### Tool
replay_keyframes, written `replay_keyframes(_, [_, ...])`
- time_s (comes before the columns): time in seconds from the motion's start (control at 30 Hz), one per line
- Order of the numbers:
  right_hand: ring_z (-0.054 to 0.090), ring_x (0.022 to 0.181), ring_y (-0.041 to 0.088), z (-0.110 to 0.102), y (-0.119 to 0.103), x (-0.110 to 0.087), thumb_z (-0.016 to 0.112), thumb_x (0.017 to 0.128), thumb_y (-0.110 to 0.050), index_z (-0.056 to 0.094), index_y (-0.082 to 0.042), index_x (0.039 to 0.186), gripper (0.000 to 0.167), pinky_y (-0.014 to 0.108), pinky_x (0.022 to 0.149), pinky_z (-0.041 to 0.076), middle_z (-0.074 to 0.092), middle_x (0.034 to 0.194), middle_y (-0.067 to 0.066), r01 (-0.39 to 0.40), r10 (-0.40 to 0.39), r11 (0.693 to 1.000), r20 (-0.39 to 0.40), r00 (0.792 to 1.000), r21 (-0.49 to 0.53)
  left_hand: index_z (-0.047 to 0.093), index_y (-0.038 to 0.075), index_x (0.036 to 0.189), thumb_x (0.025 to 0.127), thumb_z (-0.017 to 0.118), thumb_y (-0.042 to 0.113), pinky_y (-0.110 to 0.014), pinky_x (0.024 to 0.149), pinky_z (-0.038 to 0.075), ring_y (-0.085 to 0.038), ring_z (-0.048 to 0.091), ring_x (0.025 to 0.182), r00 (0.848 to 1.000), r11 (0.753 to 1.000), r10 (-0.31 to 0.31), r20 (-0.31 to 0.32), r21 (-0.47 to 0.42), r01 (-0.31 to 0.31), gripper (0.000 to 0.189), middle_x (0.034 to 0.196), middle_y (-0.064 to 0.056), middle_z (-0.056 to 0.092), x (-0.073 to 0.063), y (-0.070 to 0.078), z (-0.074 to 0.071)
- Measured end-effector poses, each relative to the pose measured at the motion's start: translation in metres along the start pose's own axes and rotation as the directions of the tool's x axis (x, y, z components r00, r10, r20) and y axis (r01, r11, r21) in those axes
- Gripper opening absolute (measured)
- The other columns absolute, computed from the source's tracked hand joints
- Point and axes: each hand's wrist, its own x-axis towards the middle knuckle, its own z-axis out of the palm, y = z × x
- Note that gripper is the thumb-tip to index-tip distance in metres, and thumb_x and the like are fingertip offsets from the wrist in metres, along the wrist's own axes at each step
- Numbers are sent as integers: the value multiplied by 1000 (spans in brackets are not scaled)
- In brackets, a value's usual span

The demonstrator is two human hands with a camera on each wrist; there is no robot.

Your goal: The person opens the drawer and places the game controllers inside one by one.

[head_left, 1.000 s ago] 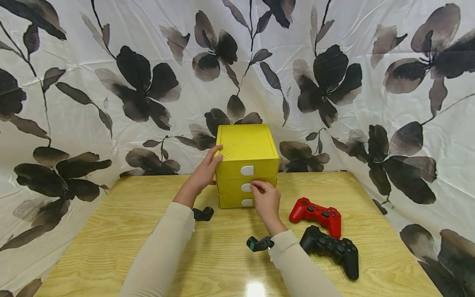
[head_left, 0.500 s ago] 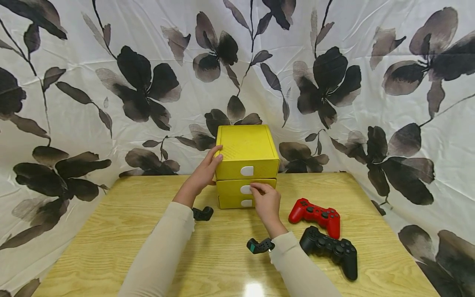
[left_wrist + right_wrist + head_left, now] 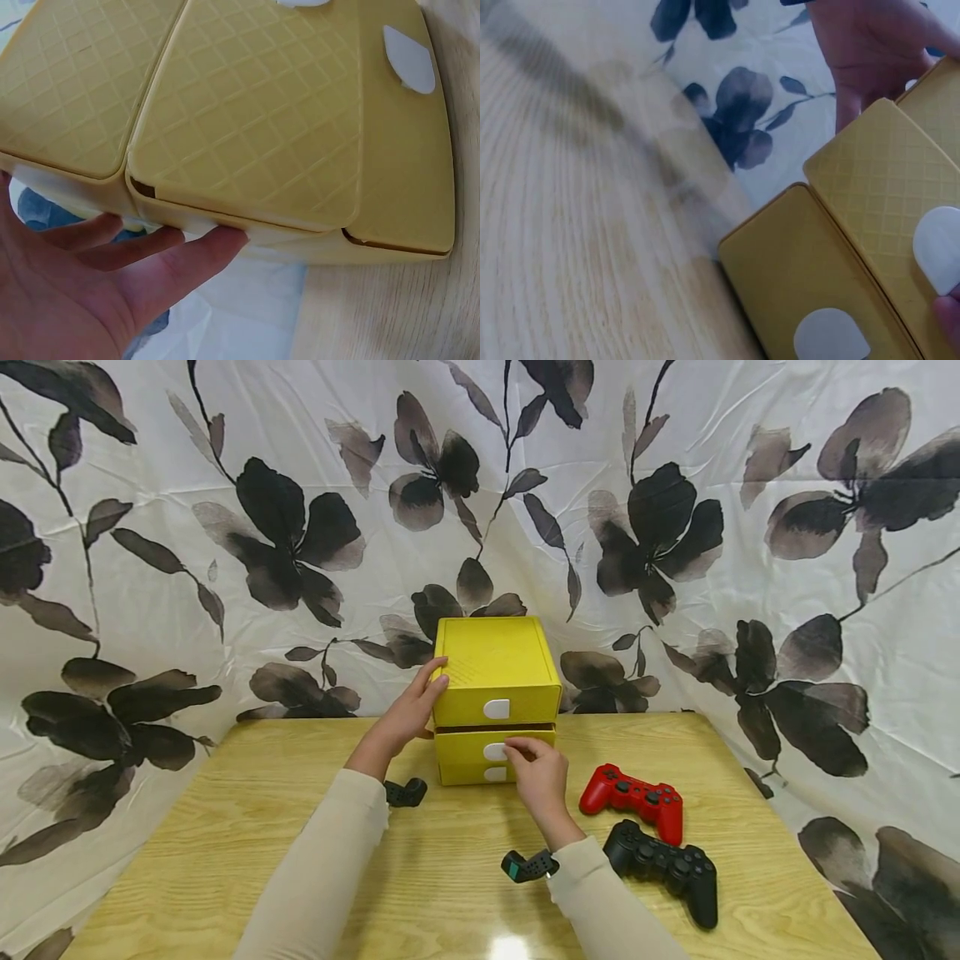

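Observation:
A small yellow drawer box [image 3: 495, 652] with several stacked drawers stands on the table, each front bearing a white tab. The middle drawer [image 3: 459, 748] sticks out a little, with a dark gap above its front. At its white tab [image 3: 492, 751], my right hand [image 3: 542, 777] pinches with thumb and forefinger; in the right wrist view only a fingertip [image 3: 949, 319] shows by the tab. My left hand [image 3: 405, 714] rests on the box's left side, thumb near the top edge. The left wrist view shows those fingers [image 3: 180, 270] extended along the side wall.
A red game controller [image 3: 633, 802] lies right of the box on the wooden table [image 3: 262, 843]. Nearer to me is a black game controller [image 3: 663, 864], close by my right sleeve. A floral cloth [image 3: 300, 410] hangs behind the table.
The middle drawer has slid outward toward me, opening a gap beneath the top drawer. My right hand has come slightly nearer with its tab. The left hand has kept its place on the box.

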Motion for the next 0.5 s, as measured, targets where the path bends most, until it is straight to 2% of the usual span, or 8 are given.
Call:
replay_keyframes(0.1, [70,80,17,-2,0,-2,76,84,-15,78,-14,90,6,19,63,53,76,91,4,1,-1,1000,7,1000,-1,11,33,155,104,32,48,-69,92,44,-47,20,145,1000,1000,3,19,-1,-3,57,163,-14,4,2,-2,-3])
replay_keyframes(0.33, [69,77,18,-5,-1,-6,77,82,-11,79,-12,87,5,18,60,50,76,87,6,5,-5,1000,13,1000,16,11,43,152,98,53,42,-67,88,48,-48,25,143,997,999,11,77,-35,-8,68,163,-17,2,14,-20,-11])
replay_keyframes(0.5, [69,75,17,-7,-1,-8,77,83,-11,78,-11,87,5,18,58,49,76,87,7,-3,3,1000,24,1000,20,13,49,149,96,53,50,-65,85,50,-49,26,142,997,998,53,62,-23,-52,66,163,-16,2,25,-37,-11])
